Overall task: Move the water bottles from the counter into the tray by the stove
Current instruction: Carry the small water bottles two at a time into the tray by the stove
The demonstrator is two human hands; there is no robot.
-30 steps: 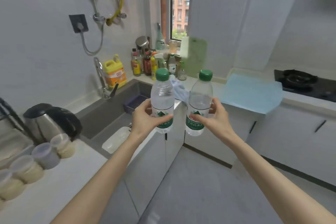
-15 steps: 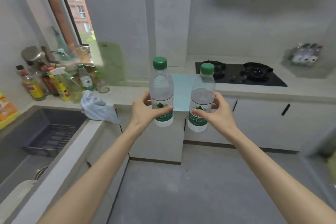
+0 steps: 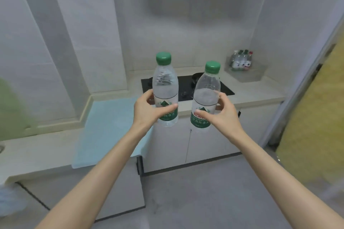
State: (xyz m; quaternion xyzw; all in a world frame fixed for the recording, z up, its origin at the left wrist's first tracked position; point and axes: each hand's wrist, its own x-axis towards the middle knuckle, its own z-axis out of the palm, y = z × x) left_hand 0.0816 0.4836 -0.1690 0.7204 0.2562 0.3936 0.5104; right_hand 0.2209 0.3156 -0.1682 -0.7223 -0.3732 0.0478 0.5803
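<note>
I hold two clear water bottles with green caps and green labels upright in front of me. My left hand point(image 3: 149, 108) grips the left bottle point(image 3: 164, 87) around its middle. My right hand point(image 3: 221, 115) grips the right bottle point(image 3: 206, 91), which leans slightly right. Both bottles hang in the air in front of the black stove point(image 3: 186, 85). A clear tray point(image 3: 247, 75) stands on the counter to the right of the stove, in the corner, with several small bottles point(image 3: 241, 60) inside it.
A light blue mat point(image 3: 108, 126) covers the counter at the left of the stove. White cabinet doors point(image 3: 204, 147) run below the counter. A yellow-green surface point(image 3: 312, 117) fills the right edge. The grey floor point(image 3: 186, 201) lies below.
The view has swung right from the sink and window to the stove corner. The tray now sits ahead on the right. Both hands keep the bottles, carried along with the turn.
</note>
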